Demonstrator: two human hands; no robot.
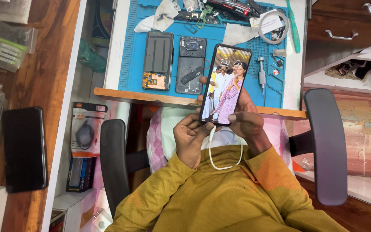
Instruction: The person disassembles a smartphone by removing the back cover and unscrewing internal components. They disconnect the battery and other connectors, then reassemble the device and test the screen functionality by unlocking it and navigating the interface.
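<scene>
Fingers of both the left hand (190,138) and right hand (246,124) pinch the lit smartphone (226,84) above the counter (181,99) edge; I'd steady its lower end so the white cable (225,155) plug isn't strained.

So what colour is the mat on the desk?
The mat is blue, seen clearly in the head view.

Lit smartphone screen (226,84) held between both hands; orange-and-white blister package (86,129) far left of the left hand (190,138).
</scene>
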